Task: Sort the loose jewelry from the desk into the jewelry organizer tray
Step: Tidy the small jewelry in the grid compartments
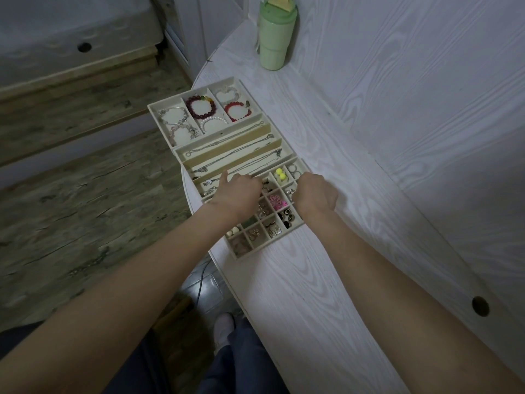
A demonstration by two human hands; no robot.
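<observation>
Left hand (237, 191) curled, forefinger extended toward 11 o'clock over the necklace slots; right hand (314, 194) fisted, contents hidden. Tray (167, 108) on the desk (312, 294) holds light, tangle-prone chains; pinch near clasps.

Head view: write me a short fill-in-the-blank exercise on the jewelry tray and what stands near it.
1. The cup standing at the far end of the desk is pale ____.
2. The two small round beads in a compartment near the right hand are ____.
3. The flower-shaped piece between the two hands is ____.
4. The bracelets lie in the part of the tray ____ from the person, beyond the left hand.

Missing words: green; yellow; pink; farthest
</observation>
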